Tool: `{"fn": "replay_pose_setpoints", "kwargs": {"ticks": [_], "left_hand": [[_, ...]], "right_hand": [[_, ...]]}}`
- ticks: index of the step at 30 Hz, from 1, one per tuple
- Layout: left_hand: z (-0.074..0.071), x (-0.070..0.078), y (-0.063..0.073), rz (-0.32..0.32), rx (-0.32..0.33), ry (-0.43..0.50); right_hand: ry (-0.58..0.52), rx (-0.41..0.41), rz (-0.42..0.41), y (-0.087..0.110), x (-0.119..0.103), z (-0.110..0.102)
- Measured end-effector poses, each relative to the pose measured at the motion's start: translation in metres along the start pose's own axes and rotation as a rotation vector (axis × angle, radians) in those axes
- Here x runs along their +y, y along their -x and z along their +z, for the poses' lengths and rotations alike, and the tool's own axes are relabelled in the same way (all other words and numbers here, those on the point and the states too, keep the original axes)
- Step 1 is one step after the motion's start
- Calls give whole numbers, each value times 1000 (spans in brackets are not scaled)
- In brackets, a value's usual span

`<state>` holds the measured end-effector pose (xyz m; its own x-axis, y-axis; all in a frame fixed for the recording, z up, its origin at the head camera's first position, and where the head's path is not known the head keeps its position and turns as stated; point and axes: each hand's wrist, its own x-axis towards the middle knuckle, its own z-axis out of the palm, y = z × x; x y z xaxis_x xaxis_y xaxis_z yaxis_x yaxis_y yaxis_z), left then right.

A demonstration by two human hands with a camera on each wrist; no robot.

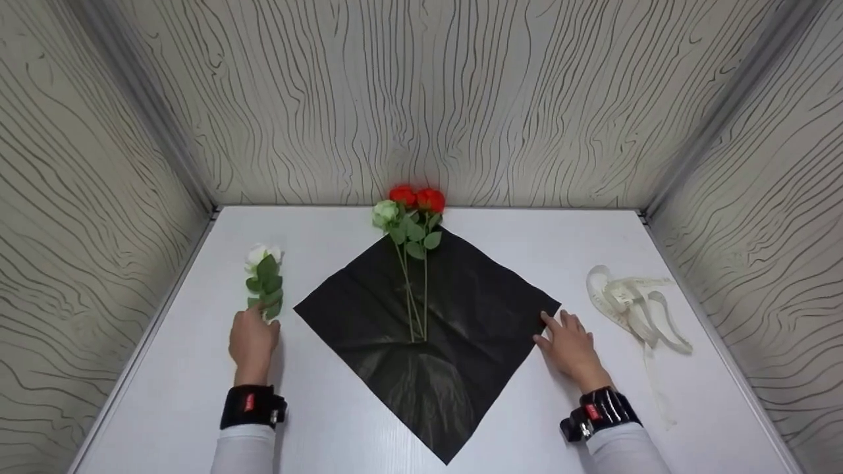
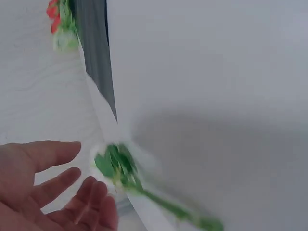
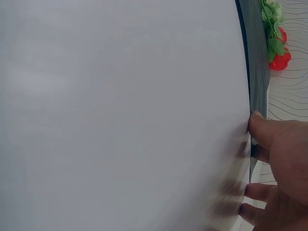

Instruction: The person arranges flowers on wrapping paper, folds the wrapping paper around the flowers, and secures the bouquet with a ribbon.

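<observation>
A white rose with green leaves (image 1: 266,280) lies on the left of the table. My left hand (image 1: 254,339) is over its stem end in the head view; in the left wrist view the thumb and loosely bent fingers stand apart, not closed round the rose (image 2: 118,166). A black square wrapping sheet (image 1: 355,296) lies cornerwise mid-table. On it rest two red roses (image 1: 430,200) and a pale green rose (image 1: 385,213), blooms past the far corner. My right hand (image 1: 570,345) touches the sheet's right corner with thumb and fingertips, fingers spread.
A loosely coiled cream ribbon (image 1: 632,306) with printing lies at the table's right, beyond my right hand, its tail trailing toward the front. Patterned wall panels (image 1: 421,99) enclose the white table (image 1: 329,408) at the back and both sides.
</observation>
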<state>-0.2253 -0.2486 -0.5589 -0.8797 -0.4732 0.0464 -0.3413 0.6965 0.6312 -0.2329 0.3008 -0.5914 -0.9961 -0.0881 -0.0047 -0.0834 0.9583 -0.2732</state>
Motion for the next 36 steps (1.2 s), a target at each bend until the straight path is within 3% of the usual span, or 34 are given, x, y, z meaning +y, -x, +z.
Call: {"fn": "replay_pose_setpoints", "kwargs": {"ticks": [7, 12, 15, 19, 30, 36], "left_hand": [[-17, -22, 5, -100, -109, -8], [-19, -25, 9, -151, -215, -41], [-18, -25, 12, -143, -243, -79], [-16, -25, 13, -113, -241, -114], [-7, -24, 10, -55, -160, -124], [-8, -12, 6, -53, -131, -105]], "right_hand": [[-3, -7, 5, -1, 0, 1], [-2, 0, 0, -1, 0, 0], [-6, 7, -2, 0, 0, 0], [-5, 8, -8, 0, 0, 0], [-3, 11, -9, 0, 1, 4], [-4, 6, -2, 0, 1, 2]]}}
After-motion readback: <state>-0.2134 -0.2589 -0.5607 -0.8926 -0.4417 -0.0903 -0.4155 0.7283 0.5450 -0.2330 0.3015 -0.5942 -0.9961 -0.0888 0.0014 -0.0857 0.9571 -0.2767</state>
